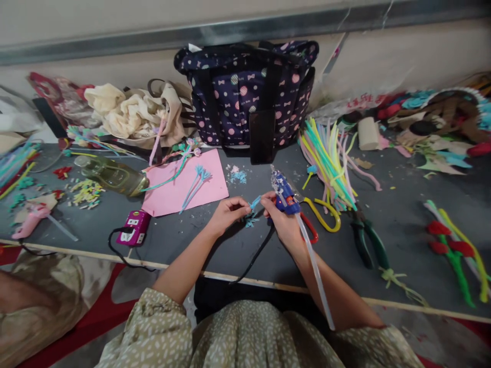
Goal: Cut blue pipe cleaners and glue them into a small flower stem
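Note:
My left hand (232,210) is closed, its thumb and forefinger pinching a short light-blue pipe cleaner piece (255,202). Close by on the right, my right hand (279,217) has its thumb and fingertip at the other end of that piece. A blue glue gun (286,193) sits against my right hand, its handle mostly hidden by the palm and fingers. From its back a long clear glue stick (315,273) runs over my forearm. Beneath my fingertips lie cut blue tufts (251,221). Scissors with yellow and red handles (326,217) lie partly under the gun.
Pink paper (161,197) bears blue-tipped stems (196,184). To the left are a bottle (111,176), a purple power socket (136,227) and a pink glue gun (32,220). Pipe cleaners (330,163), pliers (366,237) and red flowers (452,250) lie right. A patterned bag (238,102) stands behind.

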`<state>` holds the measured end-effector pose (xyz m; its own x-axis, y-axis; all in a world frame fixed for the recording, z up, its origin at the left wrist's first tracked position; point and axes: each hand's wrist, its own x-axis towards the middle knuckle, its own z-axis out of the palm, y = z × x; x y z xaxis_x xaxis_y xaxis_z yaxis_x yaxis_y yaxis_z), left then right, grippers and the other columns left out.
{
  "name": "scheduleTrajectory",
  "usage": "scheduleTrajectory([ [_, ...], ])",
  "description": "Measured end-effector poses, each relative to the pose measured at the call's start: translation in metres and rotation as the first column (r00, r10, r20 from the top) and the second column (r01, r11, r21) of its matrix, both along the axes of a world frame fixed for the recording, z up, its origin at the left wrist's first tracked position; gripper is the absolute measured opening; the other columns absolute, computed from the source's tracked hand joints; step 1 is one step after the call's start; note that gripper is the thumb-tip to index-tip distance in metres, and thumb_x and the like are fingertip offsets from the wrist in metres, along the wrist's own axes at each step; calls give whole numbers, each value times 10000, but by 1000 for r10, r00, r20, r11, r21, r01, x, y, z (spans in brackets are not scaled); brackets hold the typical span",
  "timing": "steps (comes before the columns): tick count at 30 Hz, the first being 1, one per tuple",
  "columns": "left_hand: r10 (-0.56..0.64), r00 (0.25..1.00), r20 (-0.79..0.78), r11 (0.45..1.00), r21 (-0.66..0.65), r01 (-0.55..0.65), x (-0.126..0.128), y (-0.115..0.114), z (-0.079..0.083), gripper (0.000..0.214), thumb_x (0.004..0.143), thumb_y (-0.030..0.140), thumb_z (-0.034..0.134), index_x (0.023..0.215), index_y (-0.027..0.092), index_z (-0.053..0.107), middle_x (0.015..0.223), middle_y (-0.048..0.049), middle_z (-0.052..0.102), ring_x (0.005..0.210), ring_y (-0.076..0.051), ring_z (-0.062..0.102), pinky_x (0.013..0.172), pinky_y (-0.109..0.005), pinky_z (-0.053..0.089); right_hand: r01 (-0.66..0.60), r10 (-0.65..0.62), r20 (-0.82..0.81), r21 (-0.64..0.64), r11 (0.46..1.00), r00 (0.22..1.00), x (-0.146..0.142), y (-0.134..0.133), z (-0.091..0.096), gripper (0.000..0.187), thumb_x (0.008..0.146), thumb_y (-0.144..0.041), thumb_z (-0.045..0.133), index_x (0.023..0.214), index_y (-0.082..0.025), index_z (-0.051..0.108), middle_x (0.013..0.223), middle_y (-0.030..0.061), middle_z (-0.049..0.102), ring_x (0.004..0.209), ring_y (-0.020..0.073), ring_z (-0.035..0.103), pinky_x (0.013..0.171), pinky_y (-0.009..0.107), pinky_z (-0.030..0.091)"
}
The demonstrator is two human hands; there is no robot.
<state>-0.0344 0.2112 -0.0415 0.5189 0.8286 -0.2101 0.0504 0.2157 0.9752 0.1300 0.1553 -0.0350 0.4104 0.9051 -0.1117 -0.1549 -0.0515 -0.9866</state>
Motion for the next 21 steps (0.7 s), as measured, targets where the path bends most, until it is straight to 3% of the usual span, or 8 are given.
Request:
scheduleTrajectory([
  [9,47,997,64,995,-90,-41,1,0,-1,313,720,437,757,760,140,668,698,-25,616,544,-78,458,523,-224,354,52,-50,-49,37,998,998,2,2,-7,272,744,-412,718,895,-209,620,903,-2,667,543,80,527,522,241,460],
  [21,-26,1000,3,998,-58,26,0,0,1,317,744,450,725,752,140,661,665,-9,574,549,-80,431,537,-226,314,-40,41,-30,15,999,999,6,2,-9,280,740,-450,731,870,-217,648,629,-36,589,528,112,544,527,250,469],
])
